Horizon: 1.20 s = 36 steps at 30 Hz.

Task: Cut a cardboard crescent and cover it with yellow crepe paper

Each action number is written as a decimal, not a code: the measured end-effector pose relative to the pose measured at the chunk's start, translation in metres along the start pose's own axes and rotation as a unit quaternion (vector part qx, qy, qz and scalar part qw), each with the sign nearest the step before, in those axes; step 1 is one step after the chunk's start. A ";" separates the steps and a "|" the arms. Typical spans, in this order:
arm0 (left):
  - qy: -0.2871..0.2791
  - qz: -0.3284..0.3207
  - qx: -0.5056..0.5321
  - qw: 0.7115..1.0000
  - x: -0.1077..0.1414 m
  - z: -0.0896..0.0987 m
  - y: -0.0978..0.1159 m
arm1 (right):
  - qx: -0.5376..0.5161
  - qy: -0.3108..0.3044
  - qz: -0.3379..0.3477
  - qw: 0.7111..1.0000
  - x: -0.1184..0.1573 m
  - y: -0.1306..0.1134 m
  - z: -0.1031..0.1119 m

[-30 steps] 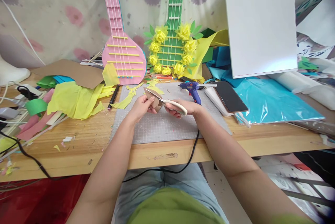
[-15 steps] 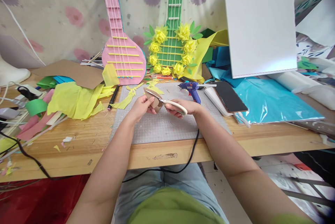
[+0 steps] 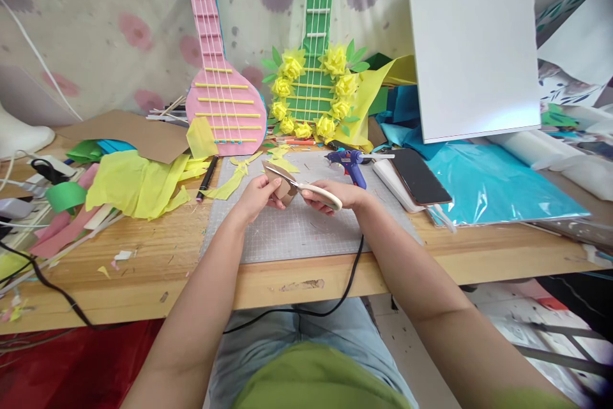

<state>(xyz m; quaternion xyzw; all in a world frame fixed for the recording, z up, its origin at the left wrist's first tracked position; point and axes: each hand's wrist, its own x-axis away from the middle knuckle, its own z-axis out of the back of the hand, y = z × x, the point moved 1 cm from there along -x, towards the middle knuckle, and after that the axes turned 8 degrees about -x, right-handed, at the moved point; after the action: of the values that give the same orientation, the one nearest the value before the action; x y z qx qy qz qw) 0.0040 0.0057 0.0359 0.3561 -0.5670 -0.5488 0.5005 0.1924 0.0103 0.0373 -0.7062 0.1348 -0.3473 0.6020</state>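
Above the grey cutting mat (image 3: 268, 237), my left hand (image 3: 259, 197) pinches a small piece of brown cardboard (image 3: 286, 192). My right hand (image 3: 330, 195) grips white-handled scissors (image 3: 322, 194), fingers wrapped round the handles. The scissor blades point left and lie across the cardboard; whether they are biting into it I cannot tell. Just behind my right hand a blue glue gun (image 3: 348, 163) rests on the mat. Yellow paper scraps (image 3: 234, 180) lie at the mat's back left, near a dark marker pen (image 3: 207, 177).
A pink paper guitar (image 3: 227, 103) and a green one with yellow flowers (image 3: 313, 87) lean at the back. On the right are a phone (image 3: 421, 176), blue wrapped sheets (image 3: 507, 185) and a white panel (image 3: 476, 58). Yellow crepe paper (image 3: 136, 182) and cables (image 3: 52, 288) lie left.
Almost nothing differs. The view has shifted very slightly, while both hands, the scissors and the cardboard keep nearly the same position.
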 end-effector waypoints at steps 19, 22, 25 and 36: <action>-0.038 0.012 -0.003 0.999 0.000 -0.006 -0.005 | -0.046 -0.012 0.006 0.999 -0.004 0.004 -0.004; -0.039 0.011 -0.001 0.999 0.000 -0.006 -0.004 | -0.031 0.001 0.001 1.000 -0.004 0.003 -0.005; -0.037 0.012 0.002 0.999 0.000 -0.006 -0.005 | -0.018 0.015 0.006 1.000 -0.003 0.002 -0.005; -0.047 0.010 0.016 0.999 0.000 -0.004 -0.005 | -0.027 0.038 0.046 0.998 -0.005 0.004 0.002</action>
<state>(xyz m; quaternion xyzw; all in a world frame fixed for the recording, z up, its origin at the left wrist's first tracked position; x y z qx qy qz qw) 0.0075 0.0039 0.0305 0.3317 -0.6023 -0.5508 0.4731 0.1912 0.0141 0.0313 -0.7018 0.1993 -0.3421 0.5922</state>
